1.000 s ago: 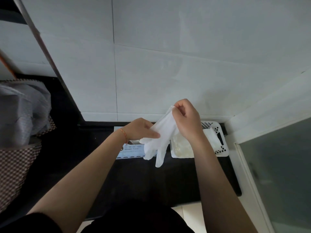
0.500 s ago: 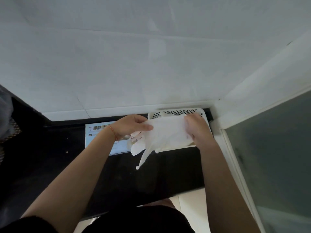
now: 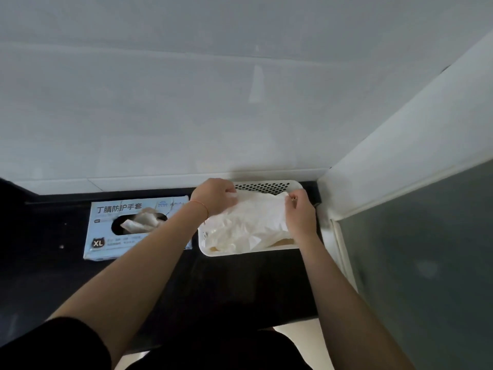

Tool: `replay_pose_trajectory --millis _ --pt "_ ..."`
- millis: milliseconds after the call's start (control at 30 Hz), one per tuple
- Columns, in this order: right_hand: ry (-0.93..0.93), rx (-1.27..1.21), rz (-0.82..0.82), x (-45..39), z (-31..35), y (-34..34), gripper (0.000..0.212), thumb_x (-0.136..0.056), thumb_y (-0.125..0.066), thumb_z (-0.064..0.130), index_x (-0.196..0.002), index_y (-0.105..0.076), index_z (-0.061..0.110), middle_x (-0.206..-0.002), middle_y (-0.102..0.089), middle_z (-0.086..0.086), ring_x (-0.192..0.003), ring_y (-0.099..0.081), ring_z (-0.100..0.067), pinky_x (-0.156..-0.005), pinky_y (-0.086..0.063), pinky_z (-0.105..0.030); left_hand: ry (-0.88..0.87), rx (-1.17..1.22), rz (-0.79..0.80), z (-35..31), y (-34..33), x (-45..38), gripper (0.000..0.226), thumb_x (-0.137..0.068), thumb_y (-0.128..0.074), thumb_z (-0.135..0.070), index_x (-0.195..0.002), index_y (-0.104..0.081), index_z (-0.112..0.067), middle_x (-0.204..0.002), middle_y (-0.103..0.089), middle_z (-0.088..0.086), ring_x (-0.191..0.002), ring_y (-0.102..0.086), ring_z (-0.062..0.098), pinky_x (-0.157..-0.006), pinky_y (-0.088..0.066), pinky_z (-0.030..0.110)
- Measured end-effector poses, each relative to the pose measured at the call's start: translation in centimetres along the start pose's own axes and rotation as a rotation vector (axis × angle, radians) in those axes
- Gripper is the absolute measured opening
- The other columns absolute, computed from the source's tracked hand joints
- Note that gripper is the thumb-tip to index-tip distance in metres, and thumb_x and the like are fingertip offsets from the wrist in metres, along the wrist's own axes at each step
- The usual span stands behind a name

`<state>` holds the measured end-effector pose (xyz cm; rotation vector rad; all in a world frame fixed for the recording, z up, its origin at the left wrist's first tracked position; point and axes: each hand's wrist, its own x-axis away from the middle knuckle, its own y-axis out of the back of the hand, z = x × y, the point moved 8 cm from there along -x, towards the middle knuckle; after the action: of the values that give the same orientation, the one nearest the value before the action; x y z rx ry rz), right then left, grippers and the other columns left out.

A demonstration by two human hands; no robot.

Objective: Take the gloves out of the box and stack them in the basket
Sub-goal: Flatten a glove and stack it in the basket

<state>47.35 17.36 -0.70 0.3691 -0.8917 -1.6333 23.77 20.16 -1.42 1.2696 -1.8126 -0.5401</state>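
Observation:
A white perforated plastic basket (image 3: 241, 253) sits on the dark counter against the wall. A translucent white glove (image 3: 260, 209) lies spread over other gloves in it. My left hand (image 3: 214, 196) pinches the glove's left edge at the basket's back left. My right hand (image 3: 300, 212) pinches its right edge at the basket's right side. The light blue glove box (image 3: 106, 237), marked XL, lies left of the basket, with a glove (image 3: 141, 222) poking out of its oval opening.
A white tiled wall (image 3: 186, 116) rises right behind the box and basket. A white frame with a grey glass panel (image 3: 426, 249) stands close to the right of the basket. The dark counter (image 3: 240, 289) extends toward me and to the left.
Both hands moved the glove from above the counter edge down onto the pile in the basket. The view shifted right and down, so the box shows fully.

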Motion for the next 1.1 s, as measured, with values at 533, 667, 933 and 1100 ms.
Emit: replay_pose_trajectory --millis 533,667,933,1100 --pt "0.494 0.671 -0.333 0.0 2.4 0.3 0.028 -0.071 -0.058 -0.009 -0.094 -0.061 0.006 -0.081 -0.056 -0.012 -0.071 -0.053 -0.030 -0.058 -0.041 -0.038 -0.229 -0.529 -0.028 -3.4 -9.0 2.9 0.094 -0.081 -0.045 -0.079 -0.156 -0.012 -0.033 -0.166 0.001 0.000 -0.152 0.007 0.023 -0.122 0.004 0.052" --pt "0.642 0.484 -0.038 1.8 4.0 -2.8 0.015 -0.082 -0.061 0.004 -0.096 -0.057 0.007 -0.085 -0.058 -0.009 -0.078 -0.058 -0.027 -0.054 -0.046 -0.034 -0.200 -0.519 -0.105 -2.8 -8.0 3.3 0.095 -0.079 -0.043 -0.082 -0.155 -0.013 -0.034 -0.166 -0.001 -0.001 -0.152 0.006 0.023 -0.122 0.003 0.051" --pt "0.221 0.592 0.309 0.9 -1.0 -4.5 0.104 -0.072 -0.057 0.082 -0.146 -0.024 0.018 -0.146 -0.025 -0.015 -0.135 -0.027 -0.031 -0.100 -0.041 -0.041 -0.131 -0.523 0.037 -1.5 -9.4 2.1 0.111 -0.072 -0.051 -0.083 -0.156 0.003 -0.036 -0.164 0.017 -0.002 -0.150 0.021 0.023 -0.119 0.011 0.051" --pt "0.208 0.663 0.332 1.1 -1.6 -4.2 0.115 -0.066 -0.062 0.082 -0.148 -0.023 0.013 -0.146 -0.027 -0.017 -0.133 -0.028 -0.033 -0.110 -0.031 -0.039 -0.128 -0.554 0.029 -1.2 -10.5 1.6 0.113 -0.070 -0.047 -0.086 -0.155 0.009 -0.036 -0.163 0.020 -0.002 -0.148 0.026 0.025 -0.120 0.009 0.055"
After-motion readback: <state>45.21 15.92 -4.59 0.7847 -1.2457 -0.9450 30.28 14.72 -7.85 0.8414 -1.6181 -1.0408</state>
